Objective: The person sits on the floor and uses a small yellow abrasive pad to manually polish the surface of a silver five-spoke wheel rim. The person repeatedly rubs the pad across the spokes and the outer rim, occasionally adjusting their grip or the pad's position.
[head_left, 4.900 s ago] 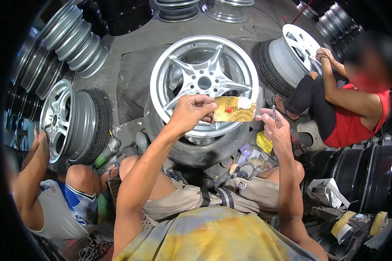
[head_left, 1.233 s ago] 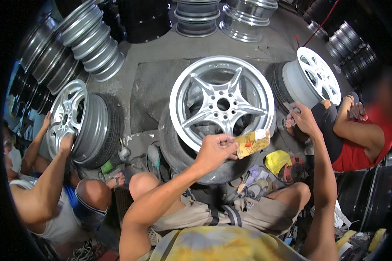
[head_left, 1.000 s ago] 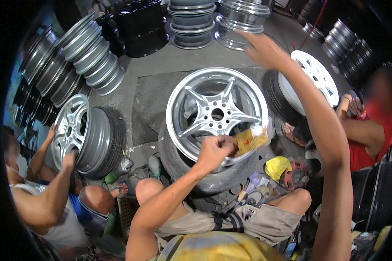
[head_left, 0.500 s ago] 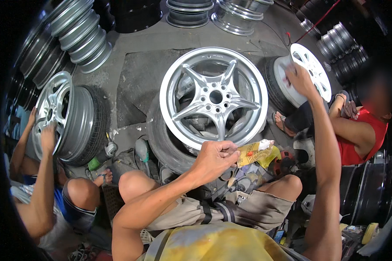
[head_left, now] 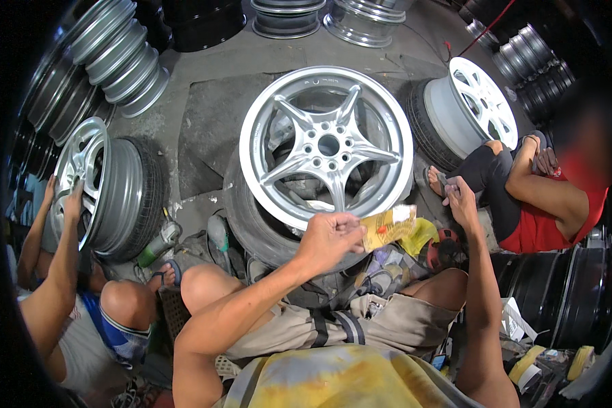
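My left hand (head_left: 333,238) pinches a yellow-brown piece of sandpaper (head_left: 389,228), its printed back showing and a pale patch at its upper corner. The hand is at the near rim of a silver six-spoke wheel rim (head_left: 273,178), which lies face up on a tire (head_left: 234,211) before my knees. My right hand (head_left: 462,202) hovers to the right of that wheel rim, fingers drawn together; whatever they may hold is too small to make out against a co-worker's sandal behind.
At left, a co-worker's hands (head_left: 73,197) touch an upright silver wheel (head_left: 100,183). A person in red (head_left: 551,217) sits at right near a white-spoked wheel (head_left: 479,102). Power tools (head_left: 160,243), a yellow cloth (head_left: 420,236) and stacked rims (head_left: 119,61) surround me.
My right hand has come down and nearer, away from the white-spoked wheel. My left hand keeps the sandpaper and has shifted slightly left. The left co-worker's hands moved on their wheel.
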The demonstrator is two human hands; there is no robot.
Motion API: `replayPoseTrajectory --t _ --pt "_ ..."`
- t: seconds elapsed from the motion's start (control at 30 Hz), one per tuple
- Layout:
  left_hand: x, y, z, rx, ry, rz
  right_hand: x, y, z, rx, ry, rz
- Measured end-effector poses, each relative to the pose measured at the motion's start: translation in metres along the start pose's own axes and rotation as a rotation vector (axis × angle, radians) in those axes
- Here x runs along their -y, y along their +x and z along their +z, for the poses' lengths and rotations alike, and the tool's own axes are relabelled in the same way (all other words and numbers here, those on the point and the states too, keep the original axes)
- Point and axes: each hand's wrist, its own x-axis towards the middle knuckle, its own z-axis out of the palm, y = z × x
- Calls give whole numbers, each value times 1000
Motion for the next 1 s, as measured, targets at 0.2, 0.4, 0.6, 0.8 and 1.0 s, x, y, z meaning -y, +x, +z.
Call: replayPoseTrajectory --t 0.2,0.4,0.6,0.8,1.0 --pt "-21 20 -12 -161 -161 62 62 -39 18 -14 132 -86" --pt "-27 26 -11 -166 -171 27 143 -74 41 -56 225 -230" --pt "-35 28 -19 -250 -110 138 183 -65 56 -72 114 -409" --pt "-74 32 -67 -520 -164 368 252 -17 52 -115 301 -597" --pt "-56 26 -53 -327 -168 242 216 -20 56 -138 152 -501"
